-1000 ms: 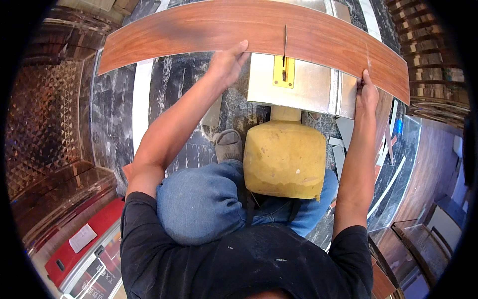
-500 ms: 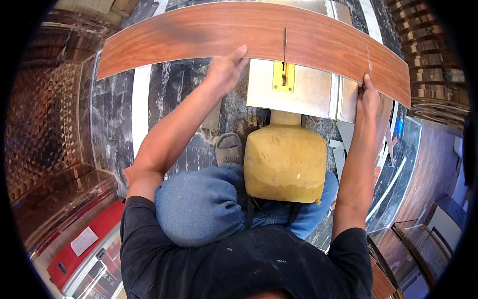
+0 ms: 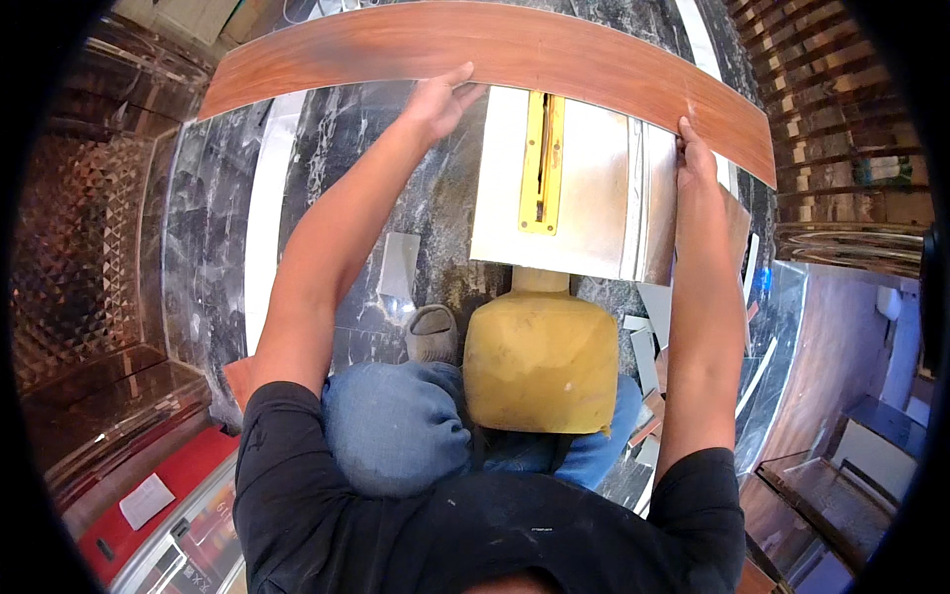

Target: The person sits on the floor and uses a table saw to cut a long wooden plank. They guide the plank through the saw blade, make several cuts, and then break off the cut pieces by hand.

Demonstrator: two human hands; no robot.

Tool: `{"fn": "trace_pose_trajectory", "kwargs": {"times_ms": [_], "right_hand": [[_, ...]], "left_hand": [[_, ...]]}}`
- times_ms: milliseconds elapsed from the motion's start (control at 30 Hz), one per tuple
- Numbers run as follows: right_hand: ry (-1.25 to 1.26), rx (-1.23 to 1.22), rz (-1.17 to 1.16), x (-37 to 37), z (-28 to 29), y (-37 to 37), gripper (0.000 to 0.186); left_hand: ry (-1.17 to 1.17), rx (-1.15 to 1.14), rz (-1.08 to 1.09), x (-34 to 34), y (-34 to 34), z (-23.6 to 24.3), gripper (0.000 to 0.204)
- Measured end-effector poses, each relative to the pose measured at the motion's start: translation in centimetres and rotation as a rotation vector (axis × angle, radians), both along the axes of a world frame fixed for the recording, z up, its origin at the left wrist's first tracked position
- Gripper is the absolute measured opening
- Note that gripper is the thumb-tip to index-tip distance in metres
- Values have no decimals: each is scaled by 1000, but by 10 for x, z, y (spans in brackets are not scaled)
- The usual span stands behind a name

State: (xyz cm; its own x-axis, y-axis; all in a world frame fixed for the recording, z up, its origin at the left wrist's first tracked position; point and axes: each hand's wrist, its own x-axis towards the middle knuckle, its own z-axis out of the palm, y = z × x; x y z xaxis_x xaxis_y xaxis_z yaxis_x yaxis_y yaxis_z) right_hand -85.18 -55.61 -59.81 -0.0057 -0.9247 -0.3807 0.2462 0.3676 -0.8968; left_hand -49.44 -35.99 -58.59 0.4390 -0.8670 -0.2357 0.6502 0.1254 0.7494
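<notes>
A long reddish-brown wood-grain plank (image 3: 396,42), bowed by the lens, lies across the far part of a small metal table (image 3: 594,208). A yellow slotted insert (image 3: 541,168) is set in that table, its far end meeting the plank's near edge. My left hand (image 3: 435,104) grips this near edge left of the insert, thumb on top. Farther right, my right hand (image 3: 698,158) pinches the same edge, its thumb also on the upper face. Both hands' other fingers are partly hidden. No saw blade stands out above the plank.
Right in front of me is a yellow block-shaped body (image 3: 541,361), joined to the table, between my legs. Offcuts (image 3: 643,356) lie on the dark marbled floor to its right. A grey piece (image 3: 399,265) lies left of the table. A red case (image 3: 163,495) sits lower left.
The plank has slid away from me over the table with both hands on it, baring more of the yellow insert. The saw blade that showed above the plank no longer does.
</notes>
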Motion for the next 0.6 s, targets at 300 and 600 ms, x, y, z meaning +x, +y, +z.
{"fn": "trace_pose_trajectory", "kwargs": {"times_ms": [300, 600], "right_hand": [[70, -45, 1, -5, 8, 25, 11], [72, -49, 12, -8, 6, 38, 12]], "left_hand": [[-5, 53, -36, -2, 14, -4, 34], [-2, 78, -35, -13, 30, 0, 38]]}}
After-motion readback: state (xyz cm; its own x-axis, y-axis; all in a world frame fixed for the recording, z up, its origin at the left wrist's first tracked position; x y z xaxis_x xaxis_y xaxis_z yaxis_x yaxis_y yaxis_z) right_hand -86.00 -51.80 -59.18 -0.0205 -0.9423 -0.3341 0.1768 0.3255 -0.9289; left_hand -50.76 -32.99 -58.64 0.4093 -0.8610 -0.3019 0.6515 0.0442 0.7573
